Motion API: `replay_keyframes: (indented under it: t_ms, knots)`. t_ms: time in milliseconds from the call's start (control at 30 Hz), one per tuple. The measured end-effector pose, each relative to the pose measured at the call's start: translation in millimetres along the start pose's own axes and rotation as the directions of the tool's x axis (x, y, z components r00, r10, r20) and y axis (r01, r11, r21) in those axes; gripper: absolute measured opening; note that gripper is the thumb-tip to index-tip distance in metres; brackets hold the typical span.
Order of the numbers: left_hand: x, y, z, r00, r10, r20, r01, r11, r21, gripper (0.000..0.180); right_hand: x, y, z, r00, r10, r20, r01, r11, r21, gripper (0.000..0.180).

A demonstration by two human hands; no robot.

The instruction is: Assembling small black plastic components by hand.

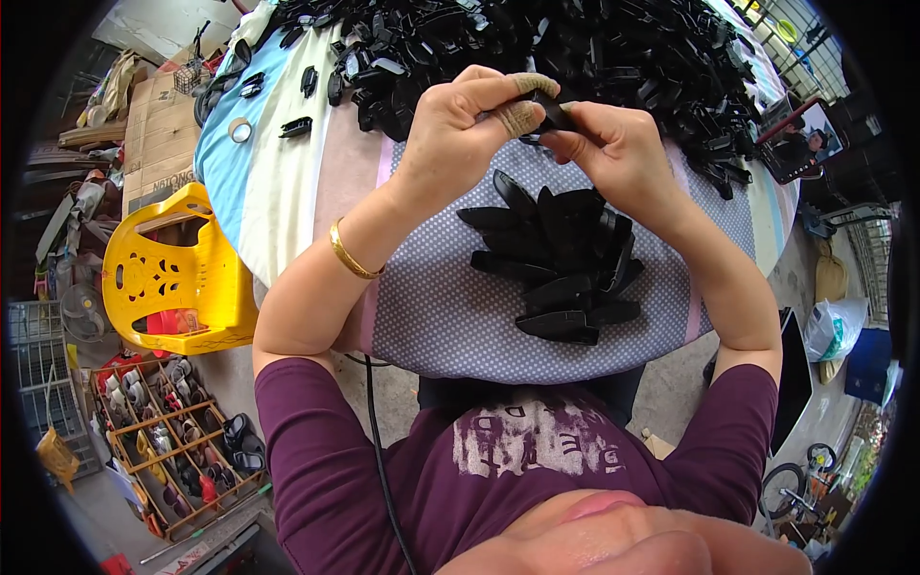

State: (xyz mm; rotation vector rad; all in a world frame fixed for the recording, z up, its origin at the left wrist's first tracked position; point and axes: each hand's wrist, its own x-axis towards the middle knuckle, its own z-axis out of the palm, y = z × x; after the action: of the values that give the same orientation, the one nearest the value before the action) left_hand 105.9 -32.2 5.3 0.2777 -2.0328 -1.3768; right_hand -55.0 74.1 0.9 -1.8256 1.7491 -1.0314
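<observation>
1. part (554, 113): black plastic, smooth, pinched between left hand (460, 125) and right hand (613, 153).
2. tape (520, 117): beige woven cloth, rough, on left fingers.
3. stack (561, 259): black plastic, semi-gloss.
4. pile (537, 38): black plastic, glossy glints.
5. cloth (431, 307): dotted grey fabric, matt.
6. bangle (351, 257): gold metal, shiny.
7. chair (177, 278): yellow plastic, smooth.

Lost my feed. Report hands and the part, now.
Left hand and right hand both pinch one small black plastic part. Sorted stack beneath, big pile beyond. Nothing in the way.
</observation>
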Motion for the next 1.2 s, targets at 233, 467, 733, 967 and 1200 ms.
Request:
replay_keyframes:
  t_ms: [233, 467, 733, 967, 1200]
  knots:
    - [-6.3, 42.5, -3.6, 0.972, 0.006, 0.236, -0.135, 0.832, 0.538, 0.027, 12.8, 27.0, -10.3, 0.975, -0.18, 0.127, 0.17, 0.982, 0.082, 0.035]
    - [-25.1, 46.1, 12.1, 0.892, 0.156, 0.425, -0.37, 0.79, 0.488, 0.037, 15.8, 30.4, 8.0, 0.938, -0.339, 0.074, 0.336, 0.835, -0.436, 0.028]
    - [13.5, -24.2, -29.8, 0.963, 0.128, 0.237, -0.267, 0.349, 0.898, 0.021, 10.4, 16.5, 4.8, 0.962, -0.274, -0.008, 0.263, 0.931, -0.252, 0.039]
    - [21.6, -19.7, -8.1, 0.936, 0.313, 0.159, -0.305, 0.496, 0.813, 0.025, 12.4, 20.8, -7.3, 0.981, -0.026, -0.192, 0.128, 0.832, 0.54, 0.028]
    - [14.7, -6.4, 5.4, 0.995, 0.088, 0.041, -0.097, 0.869, 0.485, 0.028, 8.6, 16.7, 2.8, 0.957, -0.121, -0.265, 0.199, 0.935, 0.292, 0.031]
